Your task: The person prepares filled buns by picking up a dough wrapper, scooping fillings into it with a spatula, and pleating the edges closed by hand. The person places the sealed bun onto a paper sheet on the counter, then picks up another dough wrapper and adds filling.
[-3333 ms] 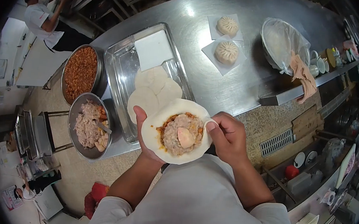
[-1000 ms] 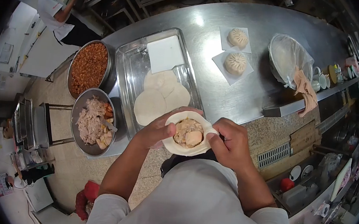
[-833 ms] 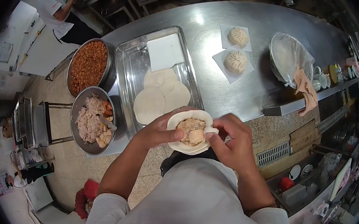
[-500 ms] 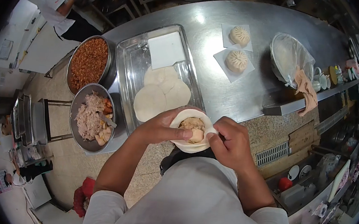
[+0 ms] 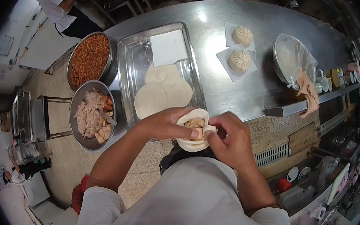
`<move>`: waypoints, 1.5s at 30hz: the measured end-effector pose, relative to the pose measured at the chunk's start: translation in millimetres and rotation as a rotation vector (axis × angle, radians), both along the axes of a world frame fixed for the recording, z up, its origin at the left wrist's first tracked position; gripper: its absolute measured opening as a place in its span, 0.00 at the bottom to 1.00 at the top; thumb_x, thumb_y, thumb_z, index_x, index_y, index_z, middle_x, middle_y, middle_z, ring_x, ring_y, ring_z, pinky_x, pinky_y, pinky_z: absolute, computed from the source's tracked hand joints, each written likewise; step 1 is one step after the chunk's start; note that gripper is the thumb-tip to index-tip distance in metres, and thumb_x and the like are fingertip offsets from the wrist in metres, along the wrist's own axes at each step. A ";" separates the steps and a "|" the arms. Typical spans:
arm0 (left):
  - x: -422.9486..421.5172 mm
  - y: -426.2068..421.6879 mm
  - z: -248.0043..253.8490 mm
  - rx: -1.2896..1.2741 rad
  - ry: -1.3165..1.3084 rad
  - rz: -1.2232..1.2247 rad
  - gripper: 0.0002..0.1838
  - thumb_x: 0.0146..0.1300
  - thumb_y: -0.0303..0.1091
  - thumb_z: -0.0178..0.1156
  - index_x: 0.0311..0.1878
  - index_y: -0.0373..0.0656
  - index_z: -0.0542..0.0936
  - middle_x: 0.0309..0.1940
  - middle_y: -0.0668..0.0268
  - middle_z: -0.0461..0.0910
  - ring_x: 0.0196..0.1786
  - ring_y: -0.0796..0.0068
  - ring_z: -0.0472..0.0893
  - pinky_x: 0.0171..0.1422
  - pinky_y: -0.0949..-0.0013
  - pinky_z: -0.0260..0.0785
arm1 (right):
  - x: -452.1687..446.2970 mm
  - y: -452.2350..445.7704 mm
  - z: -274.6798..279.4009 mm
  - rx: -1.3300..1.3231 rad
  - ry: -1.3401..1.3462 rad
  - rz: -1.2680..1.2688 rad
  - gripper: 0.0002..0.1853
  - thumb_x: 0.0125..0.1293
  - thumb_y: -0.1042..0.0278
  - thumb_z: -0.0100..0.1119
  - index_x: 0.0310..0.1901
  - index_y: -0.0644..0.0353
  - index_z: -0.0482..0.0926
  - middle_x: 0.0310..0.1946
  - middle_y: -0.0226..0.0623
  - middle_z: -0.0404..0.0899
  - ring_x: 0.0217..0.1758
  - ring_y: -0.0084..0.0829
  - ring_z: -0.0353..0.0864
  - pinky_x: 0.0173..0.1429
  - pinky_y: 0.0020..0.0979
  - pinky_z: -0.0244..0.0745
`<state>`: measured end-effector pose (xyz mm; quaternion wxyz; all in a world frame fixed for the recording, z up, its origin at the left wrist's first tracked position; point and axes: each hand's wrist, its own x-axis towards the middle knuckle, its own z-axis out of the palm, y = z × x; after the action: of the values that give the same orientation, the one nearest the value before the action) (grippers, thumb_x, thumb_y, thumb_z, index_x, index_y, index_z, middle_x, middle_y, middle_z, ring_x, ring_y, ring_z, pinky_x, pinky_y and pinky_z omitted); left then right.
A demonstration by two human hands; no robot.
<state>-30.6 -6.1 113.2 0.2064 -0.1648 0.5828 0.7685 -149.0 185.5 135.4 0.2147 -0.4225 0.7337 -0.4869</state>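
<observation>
Between my hands is a partly gathered bun (image 5: 192,146), its white dough wrapper open at the top over a pale meat filling. My left hand (image 5: 166,124) cups the bun from the left, thumb resting on the filling. The fingers and thumb of my right hand (image 5: 228,139) pinch the wrapper's right edge into a fold. Just beyond, a metal tray (image 5: 128,70) holds several flat dough rounds (image 5: 151,101) and a stack of white paper squares (image 5: 169,47). Two pleated buns (image 5: 239,61) sit on paper squares on the table.
On the left stand a bowl of pale meat filling with a utensil (image 5: 88,119) and a bowl of reddish-brown filling (image 5: 89,60). A plastic-covered bowl (image 5: 290,58) and a draped cloth (image 5: 306,93) are at the table's right. Co-workers (image 5: 56,3) stand farther off.
The wrapper's opening has narrowed, with more of its right edge gathered in my right hand's pinch. My left thumb stays on the filling.
</observation>
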 end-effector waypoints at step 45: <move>21.9 34.0 -57.5 0.383 0.476 0.480 0.59 0.56 0.84 0.44 0.71 0.35 0.60 0.64 0.52 0.70 0.67 0.62 0.74 0.71 0.54 0.68 | -5.1 -18.7 -3.9 0.005 -0.163 -0.039 0.09 0.57 0.72 0.64 0.38 0.67 0.81 0.27 0.42 0.75 0.27 0.36 0.77 0.33 0.35 0.71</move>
<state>-8.7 28.0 55.7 -0.0931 -0.0720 0.4054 0.9065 -154.1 166.8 131.5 0.2653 -0.3665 0.7230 -0.5221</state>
